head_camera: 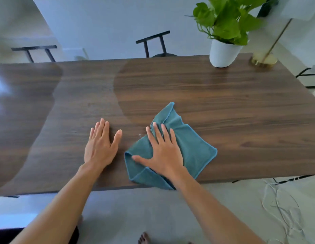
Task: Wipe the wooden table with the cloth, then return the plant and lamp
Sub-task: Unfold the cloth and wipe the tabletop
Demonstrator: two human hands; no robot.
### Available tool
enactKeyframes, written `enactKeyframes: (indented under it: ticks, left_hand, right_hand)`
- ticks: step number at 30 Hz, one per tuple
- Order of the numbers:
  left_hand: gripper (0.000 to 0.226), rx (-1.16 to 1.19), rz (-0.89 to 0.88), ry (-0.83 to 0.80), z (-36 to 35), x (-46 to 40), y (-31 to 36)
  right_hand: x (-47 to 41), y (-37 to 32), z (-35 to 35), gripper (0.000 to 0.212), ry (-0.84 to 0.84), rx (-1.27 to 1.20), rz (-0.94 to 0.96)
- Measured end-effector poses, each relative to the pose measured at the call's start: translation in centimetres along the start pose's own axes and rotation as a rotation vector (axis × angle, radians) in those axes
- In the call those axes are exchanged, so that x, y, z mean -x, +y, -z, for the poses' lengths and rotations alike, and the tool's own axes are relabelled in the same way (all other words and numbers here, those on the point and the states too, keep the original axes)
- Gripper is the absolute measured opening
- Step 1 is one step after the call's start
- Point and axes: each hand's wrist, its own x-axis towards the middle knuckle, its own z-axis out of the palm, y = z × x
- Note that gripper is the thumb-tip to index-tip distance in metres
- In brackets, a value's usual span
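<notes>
Rumpled teal microfibre cloth point(186, 145) lay under flat, spread right hand point(163, 152), left hand point(100, 147) open, palm down on grained wooden table point(223, 106).

Dark wooden table point(206, 88) — what rests on it

A crumpled teal cloth point(191, 143) lies near the front edge, one corner hanging just past it, with the right hand point(163, 152) flat on top; the left hand point(98, 147) lies flat on bare wood beside it. At the far right corner stand a white-potted plant point(223, 51) and, just beside it, a brass lamp base point(264, 60) — apart.
</notes>
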Motion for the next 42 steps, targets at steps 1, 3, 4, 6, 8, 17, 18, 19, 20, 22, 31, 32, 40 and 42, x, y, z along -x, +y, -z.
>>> enactKeyframes:
  ticks: [1, 3, 4, 6, 8, 17, 18, 19, 20, 22, 31, 32, 40, 42]
  left_hand:
    - [0.087, -0.019, 0.004, -0.007, 0.4, -0.7, -1.4]
    - [0.087, -0.048, 0.012, -0.029, 1.0, -1.5, -3.8]
    - [0.086, -0.052, 0.012, -0.041, 1.1, -1.7, -4.8]
    - [0.085, -0.044, -0.008, -0.047, 0.8, -1.7, -6.0]
    - [0.087, -0.036, -0.022, -0.021, 0.3, -1.6, -6.4]
    - [0.078, 0.173, 0.006, 0.07, 1.4, -3.1, -8.2]
    - [0.08, 0.126, 0.005, 0.059, 1.6, -3.5, -8.9]
    - [0.081, 0.09, 0.011, 0.035, 1.7, -3.8, -9.5]
    - [0.082, 0.063, 0.015, 0.008, 1.8, -4.0, -9.9]
    - [0.081, 0.035, 0.009, -0.011, 1.6, -4.0, -10.0]
    - [0.086, 0.197, 0.017, 0.022, 2.2, -4.2, -10.2]
    - [0.084, 0.198, 0.011, 0.02, 2.5, -4.3, -10.3]
    - [0.073, 0.1, -0.035, 0.049, 3.6, -6.1, -11.8]
    - [0.072, 0.124, -0.029, 0.05, 3.7, -7.5, -11.5]
  right_hand:
    - [1.0, -0.6, -0.2, 0.11, 0.0, -0.007, 0.053]
    - [2.0, 0.4, 0.0, 0.112, -0.007, 0.015, 0.096]
    - [1.6, 1.4, 0.3, 0.113, -0.006, 0.043, 0.08]
    - [-1.5, 3.1, 1.0, 0.116, 0.01, 0.068, -0.041]
    - [-6.2, 2.8, 1.3, 0.119, 0.034, 0.079, -0.182]
    - [-5.0, -7.1, -2.3, 0.118, 0.062, 0.108, 0.044]
    - [-3.7, -6.0, -2.1, 0.117, 0.062, 0.099, 0.051]
    - [-3.2, -4.6, -1.7, 0.117, 0.044, 0.091, 0.044]
    - [-3.8, -3.1, -1.1, 0.117, 0.029, 0.085, 0.007]
    - [-6.8, -1.0, 0.4, 0.119, 0.006, 0.059, -0.118]
    - [-6.6, -10.3, -2.3, 0.12, 0.038, 0.009, -0.031]
    - [-4.8, -10.8, -2.5, 0.119, 0.043, -0.006, -0.013]
    - [-1.7, -11.4, -2.5, 0.124, 0.029, -0.007, -0.051]
    - [-4.1, -11.8, -2.3, 0.126, 0.041, -0.024, -0.104]
